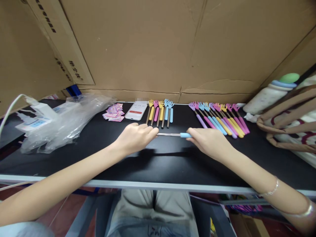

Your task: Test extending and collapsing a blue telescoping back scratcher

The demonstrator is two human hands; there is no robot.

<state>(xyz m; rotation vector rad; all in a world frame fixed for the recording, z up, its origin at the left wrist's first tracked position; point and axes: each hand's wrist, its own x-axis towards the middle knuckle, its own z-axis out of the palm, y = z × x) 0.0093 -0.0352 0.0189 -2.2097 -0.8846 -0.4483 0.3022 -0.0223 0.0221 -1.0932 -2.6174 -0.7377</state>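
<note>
Held level above the black table is a telescopic back scratcher [170, 134], its metal rod bare between my hands. My left hand [134, 137] is closed round one end, hiding what is there. At the other end my right hand [209, 141] grips the light blue handle [185, 135]. Just beyond my left hand lie several short back scratchers [161, 113] with yellow, pink and blue claw heads. Past my right hand, a fanned row of back scratchers [222, 120] has purple, pink, blue and yellow handles.
A white phone [136, 110] lies beside pink paper cards [115, 112]. Clear plastic bags [66, 121] and a white power strip [37, 125] are at left. A bottle [269, 93] and a brown-handled bag [291, 118] stand at right. Cardboard [148, 46] walls the back.
</note>
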